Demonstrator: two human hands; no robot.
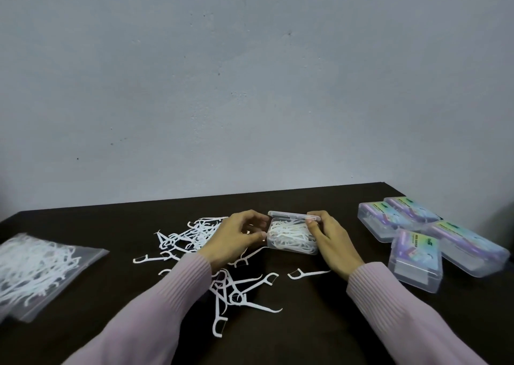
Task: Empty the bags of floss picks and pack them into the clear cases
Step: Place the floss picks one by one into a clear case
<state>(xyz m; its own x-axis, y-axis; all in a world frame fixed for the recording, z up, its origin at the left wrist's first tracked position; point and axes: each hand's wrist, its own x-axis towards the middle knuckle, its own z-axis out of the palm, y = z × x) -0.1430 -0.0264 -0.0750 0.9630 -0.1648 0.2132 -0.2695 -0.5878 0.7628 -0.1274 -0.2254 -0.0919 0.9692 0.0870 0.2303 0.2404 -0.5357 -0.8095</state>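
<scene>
loose floss picks (236,289) lower centre, unpacked | both hands' fingers grip filled clear case (292,236) | full bag (36,270) left remains

A plain indoor room used as a small hand-packing station, whether home or workshop cannot be told. A dark brown wooden bench (319,323) stands against a bare, pale grey plastered wall (250,72) with small marks. Four clear plastic cases with colourful printed labels (434,236) sit grouped at its right side.
</scene>
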